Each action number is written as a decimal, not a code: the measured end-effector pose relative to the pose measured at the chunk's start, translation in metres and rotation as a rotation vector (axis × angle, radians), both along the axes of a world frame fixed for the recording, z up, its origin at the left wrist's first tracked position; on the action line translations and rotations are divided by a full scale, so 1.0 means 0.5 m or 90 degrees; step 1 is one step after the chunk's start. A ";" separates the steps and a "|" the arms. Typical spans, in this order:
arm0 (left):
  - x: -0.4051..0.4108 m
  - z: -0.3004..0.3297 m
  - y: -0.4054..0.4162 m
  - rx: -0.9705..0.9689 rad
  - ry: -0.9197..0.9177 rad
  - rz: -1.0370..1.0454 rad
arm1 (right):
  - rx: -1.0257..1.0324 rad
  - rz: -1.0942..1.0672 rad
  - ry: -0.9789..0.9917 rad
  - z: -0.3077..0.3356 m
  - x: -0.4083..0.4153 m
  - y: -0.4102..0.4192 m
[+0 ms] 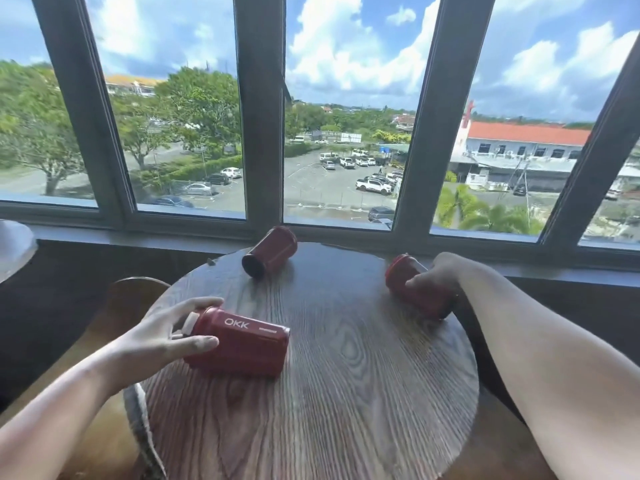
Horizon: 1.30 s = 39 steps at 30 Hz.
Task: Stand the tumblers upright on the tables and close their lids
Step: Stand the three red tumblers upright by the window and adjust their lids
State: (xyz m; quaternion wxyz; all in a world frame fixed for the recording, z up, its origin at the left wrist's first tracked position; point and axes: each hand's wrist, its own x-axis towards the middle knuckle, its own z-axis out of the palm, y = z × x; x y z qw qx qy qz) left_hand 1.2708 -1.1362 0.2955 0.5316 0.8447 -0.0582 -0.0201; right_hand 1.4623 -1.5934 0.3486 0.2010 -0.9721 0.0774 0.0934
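Three dark red tumblers lie on their sides on a round wooden table (329,393). The near-left tumbler (249,344), marked OKK, has its lid end toward the left. My left hand (162,336) wraps that lid end, thumb in front, fingers over the top. The right tumbler (420,296) lies with its lid end toward the far left. My right hand (436,271) is clasped over its body from above. The far tumbler (272,251) lies untouched near the window, its base end facing me.
A wooden chair back (117,306) stands at the table's left edge, with a grey woven strap (140,424) hanging by it. A window sill (138,235) runs right behind the table. Another table's edge (14,247) shows at far left.
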 end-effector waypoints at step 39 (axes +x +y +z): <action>0.013 -0.017 0.017 0.078 -0.007 0.015 | 0.442 0.180 -0.208 -0.140 -0.108 0.260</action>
